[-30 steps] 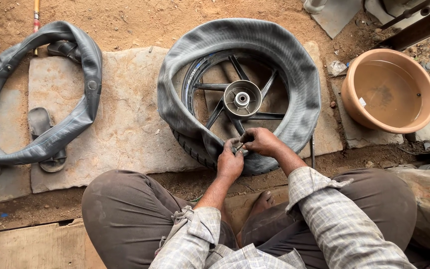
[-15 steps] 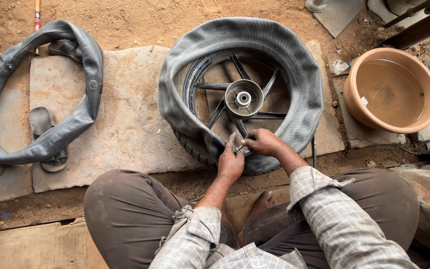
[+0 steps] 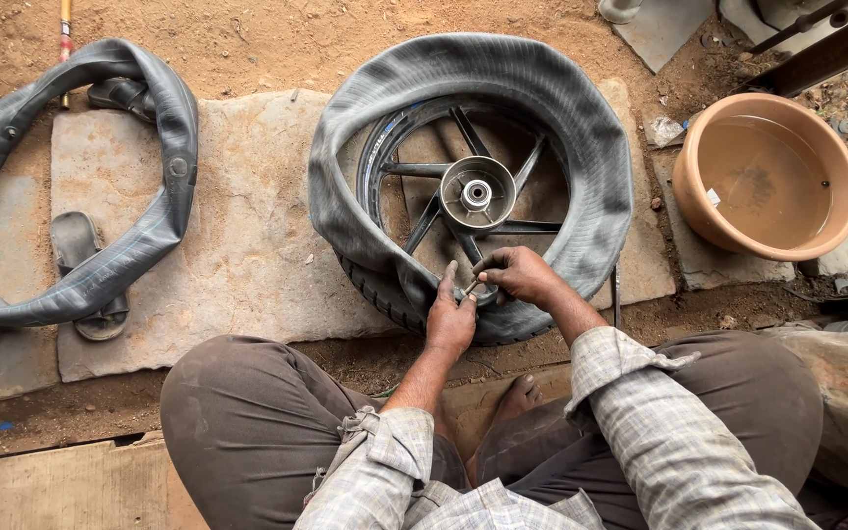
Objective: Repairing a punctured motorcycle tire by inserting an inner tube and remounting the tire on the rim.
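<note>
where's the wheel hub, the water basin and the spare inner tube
wheel hub (image 3: 476, 193), head view, its centre bore
water basin (image 3: 699, 196), head view, its left outer wall
spare inner tube (image 3: 164, 211), head view, its right side

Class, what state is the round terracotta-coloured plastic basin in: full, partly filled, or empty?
Partly filled. The round terracotta-coloured plastic basin stands upright, holding shallow murky water across its bottom, with bare inner wall above.

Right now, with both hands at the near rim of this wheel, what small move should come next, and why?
Probably keep both hands on the small metal piece and finish working it: it sits pinched between them where the loose inner tube meets the wheel rim.
</note>
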